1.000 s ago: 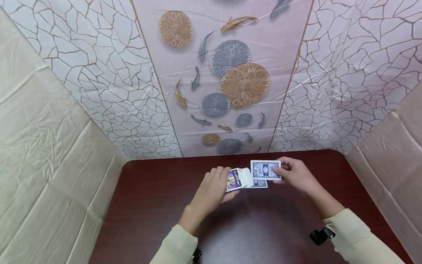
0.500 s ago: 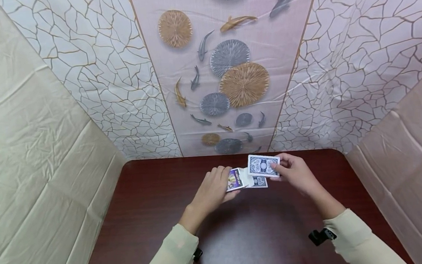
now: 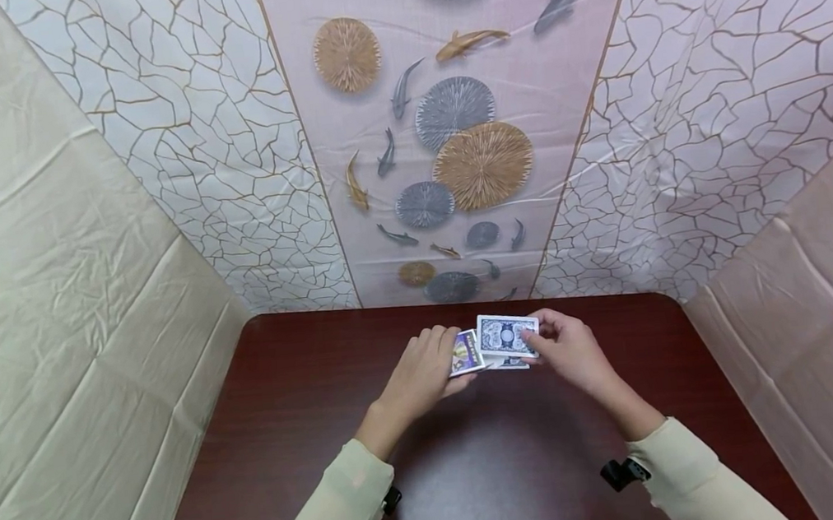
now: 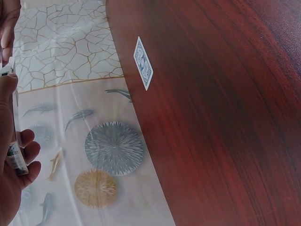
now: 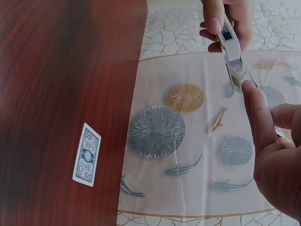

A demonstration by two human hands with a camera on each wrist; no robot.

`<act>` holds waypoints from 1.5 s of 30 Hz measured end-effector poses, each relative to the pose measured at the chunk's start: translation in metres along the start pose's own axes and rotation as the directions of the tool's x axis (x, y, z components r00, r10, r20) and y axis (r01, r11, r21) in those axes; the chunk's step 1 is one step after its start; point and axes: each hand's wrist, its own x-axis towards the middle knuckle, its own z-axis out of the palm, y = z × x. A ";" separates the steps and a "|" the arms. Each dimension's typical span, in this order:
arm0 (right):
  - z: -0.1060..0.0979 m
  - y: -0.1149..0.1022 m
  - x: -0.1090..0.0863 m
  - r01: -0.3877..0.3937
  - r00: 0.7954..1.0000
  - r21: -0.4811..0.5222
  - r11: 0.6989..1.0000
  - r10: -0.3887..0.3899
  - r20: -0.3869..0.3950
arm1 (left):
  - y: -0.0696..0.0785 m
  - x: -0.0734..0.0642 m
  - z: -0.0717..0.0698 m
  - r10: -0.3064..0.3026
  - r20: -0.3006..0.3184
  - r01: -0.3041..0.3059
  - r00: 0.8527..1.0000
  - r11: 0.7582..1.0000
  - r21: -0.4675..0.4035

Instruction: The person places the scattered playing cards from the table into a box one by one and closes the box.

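My left hand grips a card box with a purple and yellow print, raised over the table. From the right wrist, the white mouth of the box and its loose flap point toward my right hand. Between thumb and fingers, my right hand pinches blue-backed playing cards; how many is unclear. They overlap the mouth of the box in the head view, and I cannot tell whether they are inside it. Below lies a single blue-backed playing card on the table.
The dark red wooden table ends at a hanging cloth printed with fish and round leaves. Pale fabric walls flank both sides. Each sleeve cuff carries a small black wrist camera.
My right hand has moved left with the playing cards, bringing them over the mouth of the box. My left hand and the box have barely moved. The card on the table lies still.
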 end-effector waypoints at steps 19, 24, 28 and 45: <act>-0.008 -0.005 0.006 -0.072 0.971 0.045 0.996 0.060 0.229 | 0.001 0.000 0.004 0.011 -0.017 -0.011 1.000 1.000 0.006; -0.006 -0.006 0.013 -0.091 0.957 0.037 0.995 0.077 0.279 | 0.003 0.000 0.005 0.029 -0.030 -0.029 0.999 1.000 -0.001; -0.002 -0.006 0.017 -0.107 0.946 0.044 0.993 0.088 0.311 | 0.004 0.000 0.005 0.029 -0.019 -0.029 0.999 1.000 -0.004; -0.001 -0.003 0.020 -0.197 0.885 0.213 0.957 0.080 0.459 | 0.006 -0.001 0.004 0.050 -0.017 -0.050 0.999 0.999 0.019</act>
